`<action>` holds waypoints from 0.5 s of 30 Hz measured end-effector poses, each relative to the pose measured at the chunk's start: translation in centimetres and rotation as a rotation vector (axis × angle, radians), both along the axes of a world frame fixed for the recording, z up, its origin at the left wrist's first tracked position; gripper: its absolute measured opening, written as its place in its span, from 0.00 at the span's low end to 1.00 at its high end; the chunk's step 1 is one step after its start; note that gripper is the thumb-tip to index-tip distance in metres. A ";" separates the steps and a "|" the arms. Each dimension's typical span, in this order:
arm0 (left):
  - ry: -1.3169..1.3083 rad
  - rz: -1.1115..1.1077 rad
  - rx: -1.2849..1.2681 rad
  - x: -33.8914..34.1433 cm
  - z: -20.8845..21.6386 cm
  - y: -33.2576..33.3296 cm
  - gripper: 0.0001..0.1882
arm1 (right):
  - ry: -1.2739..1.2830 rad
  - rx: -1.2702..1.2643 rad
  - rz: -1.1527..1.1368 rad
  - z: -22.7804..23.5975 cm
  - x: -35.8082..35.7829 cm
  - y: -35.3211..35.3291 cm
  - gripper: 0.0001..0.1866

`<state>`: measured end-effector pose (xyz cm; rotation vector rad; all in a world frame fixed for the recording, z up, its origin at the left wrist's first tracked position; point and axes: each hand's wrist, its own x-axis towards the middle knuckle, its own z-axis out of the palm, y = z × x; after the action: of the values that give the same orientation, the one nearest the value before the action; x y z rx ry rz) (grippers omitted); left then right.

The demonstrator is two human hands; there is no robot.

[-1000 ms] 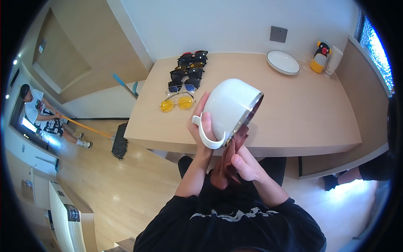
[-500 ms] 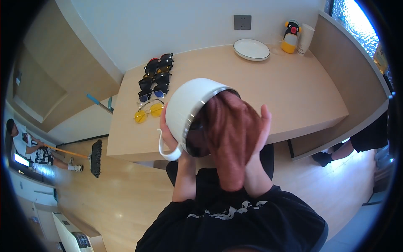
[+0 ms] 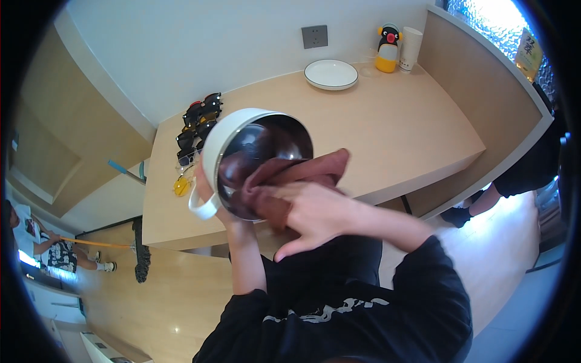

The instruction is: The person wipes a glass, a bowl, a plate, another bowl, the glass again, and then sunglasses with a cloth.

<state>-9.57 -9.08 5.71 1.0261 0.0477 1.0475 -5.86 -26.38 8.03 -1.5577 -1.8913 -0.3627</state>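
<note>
Above the desk's near edge, a white pot (image 3: 219, 136) is tilted so that its glossy dark inside faces me. My left hand (image 3: 202, 179) supports it from the left and below, with the curved white handle (image 3: 204, 209) beside the wrist; the pot hides most of the fingers. A reddish-brown cloth (image 3: 324, 169) is bunched in my right hand (image 3: 318, 212), which presses it at the pot's lower right rim and inner wall. The fingers curl into the cloth and are partly hidden and blurred, while the thumb sticks out.
Several pairs of sunglasses (image 3: 196, 130) lie along the desk's (image 3: 387, 121) left side. A white plate (image 3: 331, 74), penguin figure (image 3: 388, 49) and paper cup (image 3: 410, 48) stand at the back. At far left, a person (image 3: 45, 242) holds a mop (image 3: 141, 254); another person's leg (image 3: 478, 204) shows at right.
The cloth, which hung out over the rim, is now gathered under my right hand against the inside. My right hand has swung over from the right, and the pot's opening faces me more.
</note>
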 end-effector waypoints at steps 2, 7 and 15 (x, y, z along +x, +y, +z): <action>0.069 -0.108 0.145 1.3 -0.3 0.7 0.17 | -0.092 -0.456 -0.205 -0.3 2.2 -2.1 0.38; 0.236 -0.386 0.245 4.3 1.8 2.5 0.17 | -0.119 -0.898 -0.524 4.2 4.9 -3.4 0.40; 0.021 -0.683 -0.056 4.9 3.2 3.4 0.18 | -0.142 -0.523 -0.441 3.9 4.7 -2.0 0.39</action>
<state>-4.63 -5.63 8.87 0.9041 -0.2417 0.4096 -1.20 -28.34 11.90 -2.3670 -1.8248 -0.1711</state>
